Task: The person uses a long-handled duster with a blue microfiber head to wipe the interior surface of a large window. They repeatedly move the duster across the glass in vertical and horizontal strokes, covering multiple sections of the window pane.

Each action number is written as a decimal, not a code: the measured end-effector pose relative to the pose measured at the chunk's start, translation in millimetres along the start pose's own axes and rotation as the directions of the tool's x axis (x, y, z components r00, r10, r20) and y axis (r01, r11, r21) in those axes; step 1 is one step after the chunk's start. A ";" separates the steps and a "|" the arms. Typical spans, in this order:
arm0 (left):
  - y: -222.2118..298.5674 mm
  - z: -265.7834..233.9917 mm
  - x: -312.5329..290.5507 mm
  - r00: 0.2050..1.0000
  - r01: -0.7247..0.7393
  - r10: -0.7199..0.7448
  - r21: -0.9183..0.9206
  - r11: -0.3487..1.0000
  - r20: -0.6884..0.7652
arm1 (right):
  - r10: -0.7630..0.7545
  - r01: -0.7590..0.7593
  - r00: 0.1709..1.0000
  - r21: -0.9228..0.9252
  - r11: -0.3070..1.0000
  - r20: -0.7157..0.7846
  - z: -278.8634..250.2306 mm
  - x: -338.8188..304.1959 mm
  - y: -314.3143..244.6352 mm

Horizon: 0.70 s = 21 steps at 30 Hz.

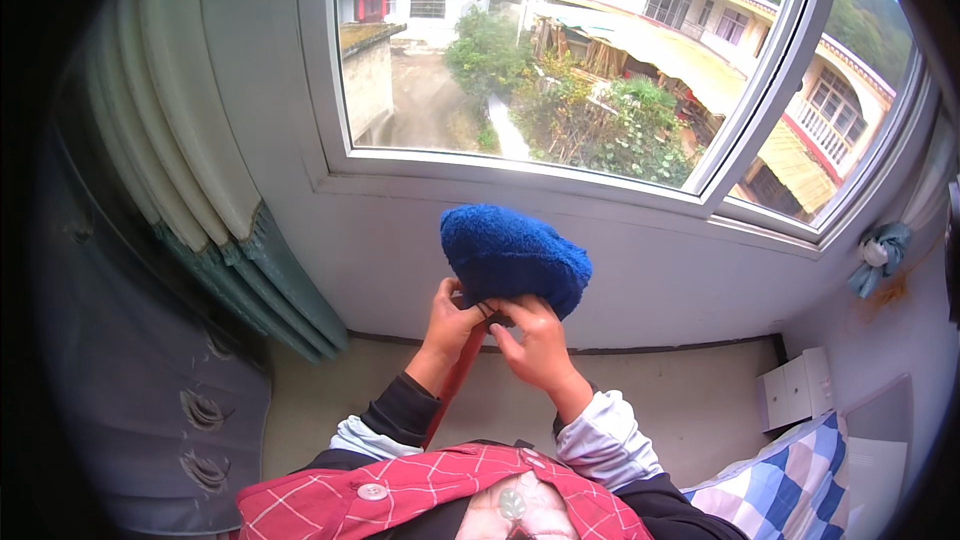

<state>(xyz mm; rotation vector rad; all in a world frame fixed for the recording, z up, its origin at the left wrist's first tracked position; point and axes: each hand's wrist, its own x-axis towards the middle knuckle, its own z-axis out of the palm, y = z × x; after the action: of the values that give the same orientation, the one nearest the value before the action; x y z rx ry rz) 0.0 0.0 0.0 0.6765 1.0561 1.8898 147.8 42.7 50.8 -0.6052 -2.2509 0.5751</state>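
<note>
Head view: blue fluffy pad (516,252) mid-frame atop red pole (460,377); left hand (449,325), right hand (538,342) pinching pad's lower edge, dark cord (486,310) between.

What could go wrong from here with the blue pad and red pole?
The blue pad could come loose if the dark cord by the left hand and right hand is not tight. The red pole, slanting down between the forearms, might swing if neither hand steadies it.
</note>
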 end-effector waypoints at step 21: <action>5.8 -10.9 13.1 0.994 0.090 -0.065 0.294 0.952 -0.093 | -0.117 0.110 0.986 -0.061 0.992 -0.119 44.9 -9.4 5.7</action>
<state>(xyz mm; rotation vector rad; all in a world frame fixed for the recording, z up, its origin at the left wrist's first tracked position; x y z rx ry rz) -17.2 5.3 0.2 0.7190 1.4186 1.7194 122.0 32.0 14.1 -0.5206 -2.1748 0.4098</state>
